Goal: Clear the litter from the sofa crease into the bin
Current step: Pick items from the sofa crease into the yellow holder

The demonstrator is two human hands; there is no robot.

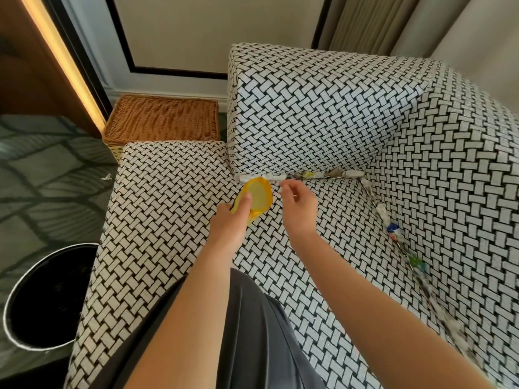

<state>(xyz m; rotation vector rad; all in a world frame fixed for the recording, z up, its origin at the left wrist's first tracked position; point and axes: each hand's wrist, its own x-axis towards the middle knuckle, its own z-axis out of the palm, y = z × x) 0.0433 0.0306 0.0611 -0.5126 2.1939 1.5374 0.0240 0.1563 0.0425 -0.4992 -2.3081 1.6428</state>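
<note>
My left hand (233, 220) grips a yellow wrapper (259, 195) over the sofa seat (168, 220), just in front of the crease. My right hand (299, 204) hovers beside it with fingers loosely curled, fingertips near a white paper scrap (269, 176) in the crease; I cannot see anything held in it. More litter lines the crease: a yellow-green scrap (307, 174), grey paper (351, 173), a white twist (382, 213), a blue and red wrapper (394, 230) and a green piece (415, 261). The round black bin (16, 304) stands on the floor at the lower left.
A wicker basket (163, 119) stands behind the sofa's low arm. A small white scrap (106, 177) lies on the patterned green carpet. The sofa backrest (309, 108) rises behind the crease. My grey-clad lap (252, 332) is at the bottom.
</note>
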